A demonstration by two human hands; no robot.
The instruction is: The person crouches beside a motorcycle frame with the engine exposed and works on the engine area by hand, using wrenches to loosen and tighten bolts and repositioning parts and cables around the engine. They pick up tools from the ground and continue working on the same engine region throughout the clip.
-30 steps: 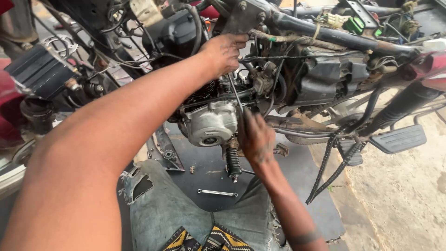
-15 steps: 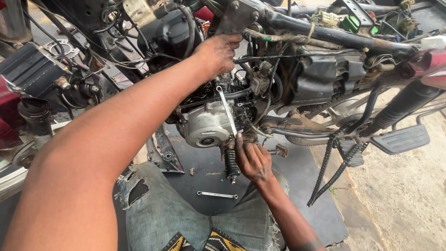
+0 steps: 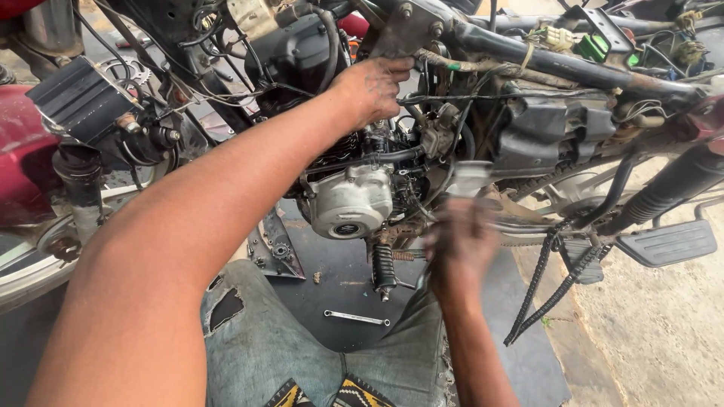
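Two hands work: left hand [image 3: 375, 84] grips the motorcycle frame [image 3: 528, 60] at twelve o'clock; right hand [image 3: 460, 241], blurred, grip unclear, beside the engine [image 3: 351, 200].

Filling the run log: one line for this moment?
left hand: gripping motorcycle frame | right hand: blurred, beside engine, holding pale tool | wrench: on mat

No packages, signs or screens show here. The one thing close to a label is a small dark round badge [image 3: 348, 228] low on the silver engine cover [image 3: 351, 200], near the middle of the view; its marking is too small to make out. Nothing else among the frame parts, wiring and floor mat carries a sticker or printed panel that can be told.
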